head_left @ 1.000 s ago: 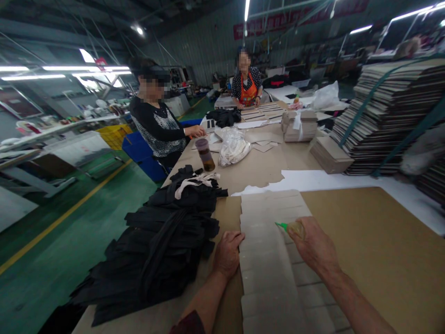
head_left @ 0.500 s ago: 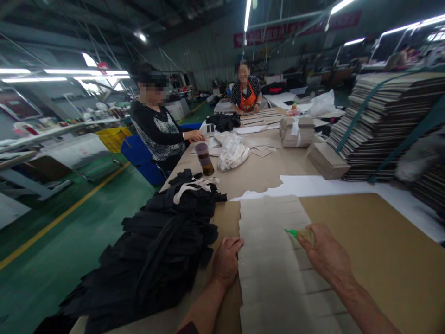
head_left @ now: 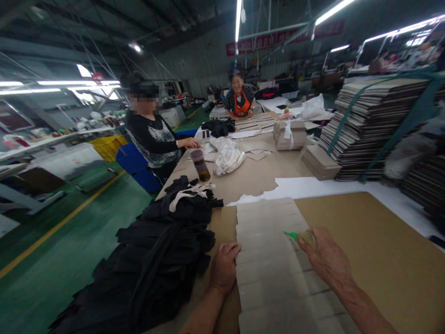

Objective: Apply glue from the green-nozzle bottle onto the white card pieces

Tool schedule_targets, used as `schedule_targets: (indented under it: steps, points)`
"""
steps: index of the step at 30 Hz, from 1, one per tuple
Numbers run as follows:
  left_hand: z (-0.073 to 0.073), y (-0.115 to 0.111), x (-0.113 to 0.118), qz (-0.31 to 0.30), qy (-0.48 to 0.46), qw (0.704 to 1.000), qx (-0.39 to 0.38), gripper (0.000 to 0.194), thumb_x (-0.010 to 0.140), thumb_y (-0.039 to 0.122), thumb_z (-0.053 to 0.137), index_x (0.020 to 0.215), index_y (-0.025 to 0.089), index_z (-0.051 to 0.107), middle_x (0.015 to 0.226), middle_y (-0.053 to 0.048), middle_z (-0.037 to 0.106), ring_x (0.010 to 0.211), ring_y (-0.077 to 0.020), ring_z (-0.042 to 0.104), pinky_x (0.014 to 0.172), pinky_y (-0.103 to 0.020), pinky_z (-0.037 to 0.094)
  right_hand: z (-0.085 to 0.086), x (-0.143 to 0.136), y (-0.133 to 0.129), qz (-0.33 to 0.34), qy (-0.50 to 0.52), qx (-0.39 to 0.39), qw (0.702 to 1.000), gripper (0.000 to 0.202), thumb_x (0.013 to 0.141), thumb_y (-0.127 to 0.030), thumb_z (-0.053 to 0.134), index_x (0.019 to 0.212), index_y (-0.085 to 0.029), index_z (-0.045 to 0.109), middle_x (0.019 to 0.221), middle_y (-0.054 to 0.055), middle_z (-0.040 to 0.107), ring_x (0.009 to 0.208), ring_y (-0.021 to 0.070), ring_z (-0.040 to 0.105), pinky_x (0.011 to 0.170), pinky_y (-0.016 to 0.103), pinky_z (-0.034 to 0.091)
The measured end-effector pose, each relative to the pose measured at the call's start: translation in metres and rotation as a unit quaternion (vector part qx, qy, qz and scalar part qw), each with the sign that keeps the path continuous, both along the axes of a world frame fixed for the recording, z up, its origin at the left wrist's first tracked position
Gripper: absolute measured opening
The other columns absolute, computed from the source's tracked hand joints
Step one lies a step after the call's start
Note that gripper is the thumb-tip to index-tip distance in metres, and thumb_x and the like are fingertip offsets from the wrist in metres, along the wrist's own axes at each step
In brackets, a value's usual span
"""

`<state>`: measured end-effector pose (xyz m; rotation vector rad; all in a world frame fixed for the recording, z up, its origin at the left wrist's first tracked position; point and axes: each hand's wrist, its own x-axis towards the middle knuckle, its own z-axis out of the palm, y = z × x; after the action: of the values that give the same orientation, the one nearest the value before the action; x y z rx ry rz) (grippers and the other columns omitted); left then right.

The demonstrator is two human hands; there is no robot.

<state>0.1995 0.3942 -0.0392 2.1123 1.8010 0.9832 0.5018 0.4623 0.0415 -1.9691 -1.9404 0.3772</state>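
My right hand (head_left: 325,255) is wrapped round a small glue bottle (head_left: 306,238) with a green nozzle, which points left over a column of overlapping grey card pieces (head_left: 266,250). At the left edge of those pieces rests my left hand (head_left: 224,266), its fingers curled together against the edge; whether anything is under them is hidden. The card lies on a brown board (head_left: 361,232). Left of my left hand is a large heap of black fabric strips (head_left: 153,264), with a pale strip (head_left: 189,194) on its far end.
Beyond the heap stand a brown-tinted jar (head_left: 200,165) and a clear plastic bag (head_left: 228,157). Tied card bundles (head_left: 290,135) and a tall strapped stack (head_left: 368,125) are at the right. One person sits at the table's left side, another at the far end.
The camera view has shifted slightly, so the background sits further left. My right hand still holds the bottle over the card, and my left hand remains at the card's edge.
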Motion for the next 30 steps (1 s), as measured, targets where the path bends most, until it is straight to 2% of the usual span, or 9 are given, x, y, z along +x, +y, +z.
schedule_targets:
  steps: [7,12,18,25,27,30]
  points:
    - [-0.002,0.001,-0.003,-0.003,0.007,1.000,0.018,0.050,0.078,-0.001,0.041,0.116,0.019,0.067,0.113,-0.008,0.066,0.102,-0.0230,0.055,0.091,-0.039,0.051,0.001,-0.016,0.001,0.043,0.006,0.021,0.999,0.026,0.090,-0.043,0.044,0.101,-0.022,0.053,0.102,0.004,0.059,0.085,0.0164,0.058,0.069,0.026,0.035]
    - [-0.004,0.001,-0.003,-0.003,0.008,1.000,0.013,0.053,0.078,-0.003,0.039,0.118,0.020,0.067,0.114,-0.007,0.065,0.104,-0.0223,0.053,0.094,-0.039,0.049,0.008,-0.009,0.004,0.016,-0.019,0.017,1.000,0.026,0.090,-0.045,0.044,0.100,-0.021,0.052,0.102,0.004,0.058,0.083,0.0163,0.056,0.068,0.026,0.032]
    - [-0.002,0.001,-0.003,-0.006,0.019,1.000,0.012,0.052,0.079,-0.003,0.040,0.118,0.018,0.066,0.114,-0.008,0.065,0.103,-0.0225,0.052,0.095,-0.040,0.049,0.010,-0.028,-0.002,0.078,-0.004,0.002,0.997,0.024,0.091,-0.043,0.043,0.099,-0.021,0.051,0.099,0.003,0.058,0.083,0.0161,0.055,0.069,0.026,0.032]
    - [-0.003,0.002,-0.003,-0.013,0.014,1.000,0.018,0.051,0.079,-0.003,0.040,0.118,0.017,0.066,0.115,-0.008,0.065,0.104,-0.0226,0.052,0.094,-0.039,0.049,0.010,0.015,0.007,-0.013,-0.033,0.002,0.999,0.030,0.089,-0.048,0.044,0.102,-0.021,0.052,0.104,0.005,0.058,0.082,0.0168,0.055,0.065,0.026,0.032]
    - [-0.004,0.002,-0.004,-0.015,0.012,1.000,0.020,0.051,0.080,-0.003,0.041,0.118,0.017,0.066,0.116,-0.008,0.064,0.105,-0.0225,0.051,0.096,-0.039,0.048,0.012,0.014,0.007,-0.002,-0.033,0.002,0.999,0.031,0.089,-0.048,0.045,0.102,-0.021,0.052,0.105,0.005,0.058,0.083,0.0170,0.056,0.067,0.026,0.033]
    - [-0.004,0.002,-0.004,-0.017,0.015,0.999,0.023,0.051,0.079,-0.004,0.041,0.119,0.017,0.066,0.116,-0.008,0.064,0.105,-0.0224,0.051,0.096,-0.039,0.048,0.013,0.001,0.007,0.053,-0.017,-0.004,0.998,0.029,0.090,-0.047,0.044,0.101,-0.022,0.053,0.103,0.003,0.058,0.084,0.0167,0.056,0.070,0.027,0.034]
